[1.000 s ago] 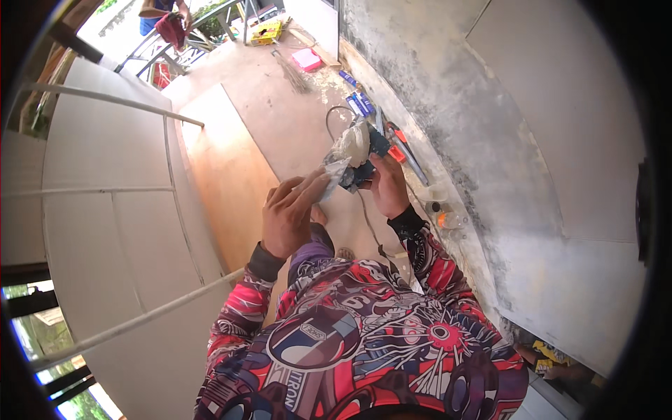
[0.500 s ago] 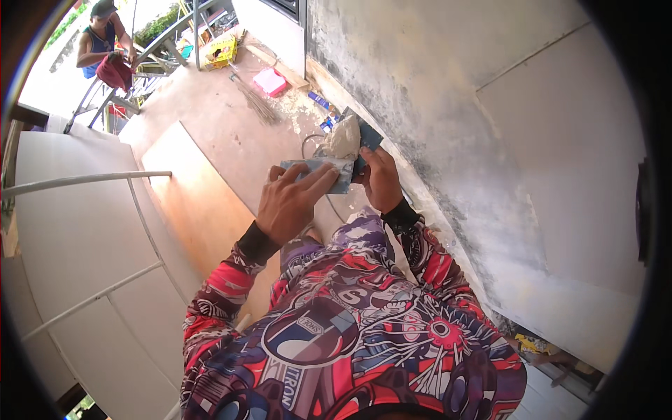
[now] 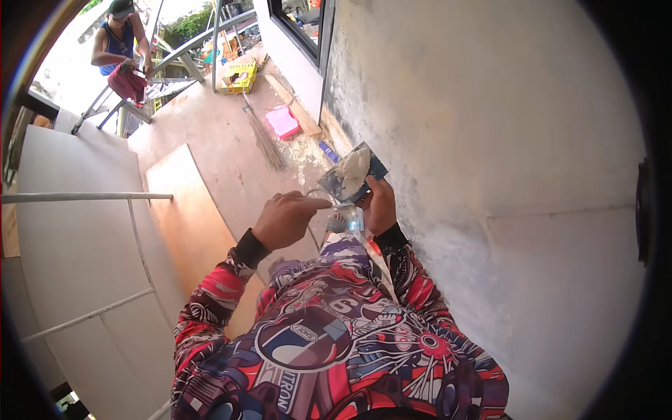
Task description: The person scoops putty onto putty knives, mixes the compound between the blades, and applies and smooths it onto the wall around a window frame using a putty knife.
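Note:
My right hand (image 3: pixel 380 207) grips a dark blue flat plate (image 3: pixel 378 168) by its near edge. A lump of pale putty (image 3: pixel 352 170) is spread over its top. Just left of it, my left hand (image 3: pixel 287 218) is closed, index finger stretched along a thin putty scraper (image 3: pixel 353 218), seen tilted and partly hidden below the plate. Both hands are held in front of my body, close to the wall on the right.
A grey-white plastered wall (image 3: pixel 448 140) rises along the right. A wooden board (image 3: pixel 185 196) and white panels (image 3: pixel 84 161) lie left. On the floor are a stick broom (image 3: pixel 262 136), a pink box (image 3: pixel 283 122) and a yellow carton (image 3: pixel 239 77). Another person (image 3: pixel 122 42) is at the far left by metal frames.
The left scraper has come off the putty and tilted down, and the putty lies flatter on the right-hand plate. My view has shifted, so the wall and floor things sit lower.

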Available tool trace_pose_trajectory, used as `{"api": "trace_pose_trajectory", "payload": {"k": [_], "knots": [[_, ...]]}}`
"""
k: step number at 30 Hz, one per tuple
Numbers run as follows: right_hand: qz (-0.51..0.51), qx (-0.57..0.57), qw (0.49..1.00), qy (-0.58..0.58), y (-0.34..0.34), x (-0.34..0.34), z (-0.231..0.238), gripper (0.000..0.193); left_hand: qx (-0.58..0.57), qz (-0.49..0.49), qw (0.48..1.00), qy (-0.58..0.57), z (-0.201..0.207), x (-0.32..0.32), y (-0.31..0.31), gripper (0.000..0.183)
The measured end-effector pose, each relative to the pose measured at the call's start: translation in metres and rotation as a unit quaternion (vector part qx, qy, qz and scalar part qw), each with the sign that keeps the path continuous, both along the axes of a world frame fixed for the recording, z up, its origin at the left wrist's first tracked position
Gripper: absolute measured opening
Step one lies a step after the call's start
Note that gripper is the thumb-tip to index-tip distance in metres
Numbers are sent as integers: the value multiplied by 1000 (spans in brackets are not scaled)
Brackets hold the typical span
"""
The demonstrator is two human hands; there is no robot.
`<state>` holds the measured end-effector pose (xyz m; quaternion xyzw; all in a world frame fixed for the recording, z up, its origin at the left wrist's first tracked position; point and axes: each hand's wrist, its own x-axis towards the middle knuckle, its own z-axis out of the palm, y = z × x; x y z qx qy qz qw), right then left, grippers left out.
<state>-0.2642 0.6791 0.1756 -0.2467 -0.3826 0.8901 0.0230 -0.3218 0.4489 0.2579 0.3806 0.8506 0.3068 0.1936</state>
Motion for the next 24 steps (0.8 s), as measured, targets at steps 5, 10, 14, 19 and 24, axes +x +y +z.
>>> {"api": "trace_pose_trajectory", "payload": {"k": [5,10,14,19,24], "knots": [[23,39,999,8,129,-145,17,32,310,160,831,-433,-19,-173,63,31],[64,19,998,0,179,-268,0,39,513,319,703,-376,-117,-369,111,28],[43,-45,998,-22,159,-390,-26,46,419,402,797,-167,-199,-562,149,27],[44,-32,997,-48,132,-541,-66,51,370,411,833,17,-249,-783,210,34],[33,-29,994,-99,130,-662,-113,54,404,404,799,190,-309,-947,248,40]]}}
